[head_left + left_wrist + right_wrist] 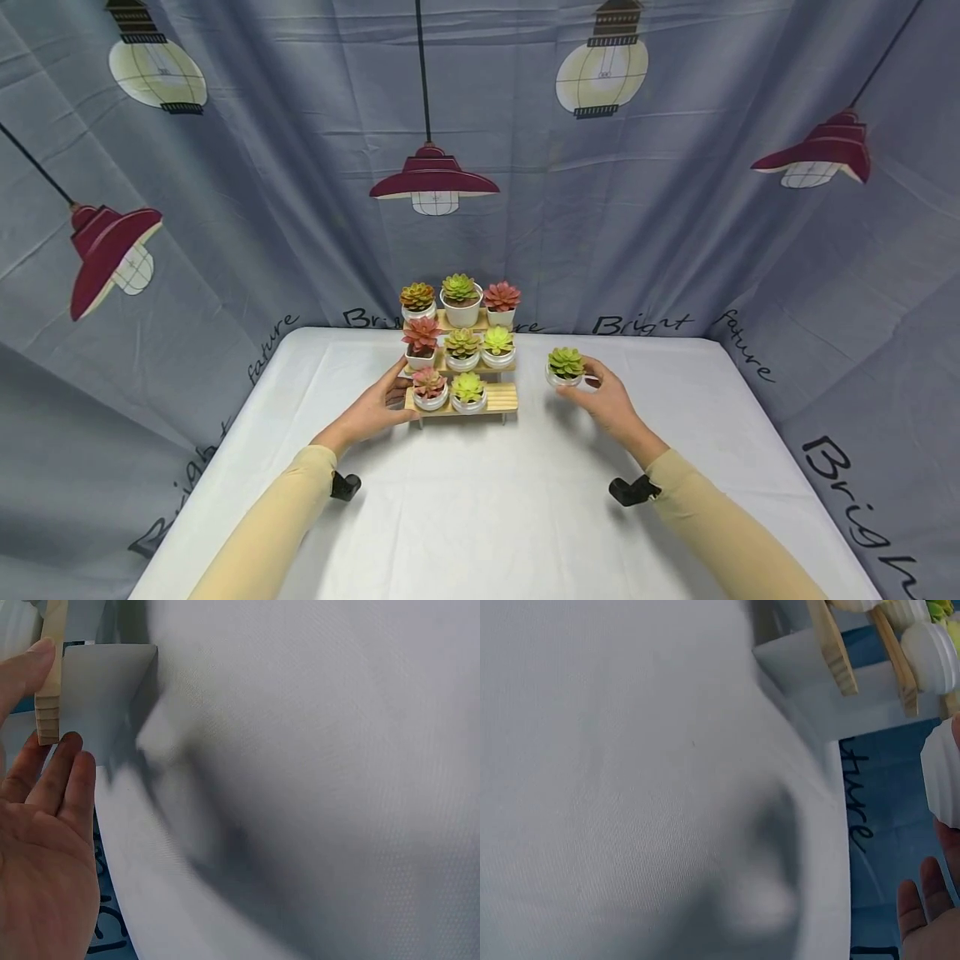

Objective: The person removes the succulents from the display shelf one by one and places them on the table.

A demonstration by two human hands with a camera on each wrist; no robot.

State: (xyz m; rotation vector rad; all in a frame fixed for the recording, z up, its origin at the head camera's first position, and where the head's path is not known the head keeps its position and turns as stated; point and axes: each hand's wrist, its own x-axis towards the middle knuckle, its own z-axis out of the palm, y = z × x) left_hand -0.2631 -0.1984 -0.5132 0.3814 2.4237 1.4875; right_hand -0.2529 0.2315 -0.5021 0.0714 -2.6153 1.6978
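Note:
A three-step wooden plant stand (pixel 501 398) carries several small potted succulents at the back of the table. My left hand (pixel 377 408) grips the left end of its lowest step. In the left wrist view the thumb (pixel 41 656) lies on the wooden slat (pixel 49 712), with fingertips at its other side. My right hand (pixel 606 404) pinches a green succulent in a white pot (pixel 565 367), held to the right of the stand. Only the ribbed white pot (pixel 941 772) of it shows in the right wrist view. A pink succulent (pixel 430 390) and a lime-green succulent (pixel 468 393) occupy the lowest step.
Bare wood shows at the right end of the lowest step. The middle step holds a red succulent (pixel 422 337) and two green ones; three more pots stand on top. A white cloth covers the table (pixel 480 517). Behind it hangs a grey-blue curtain (pixel 300 208) printed with lamps.

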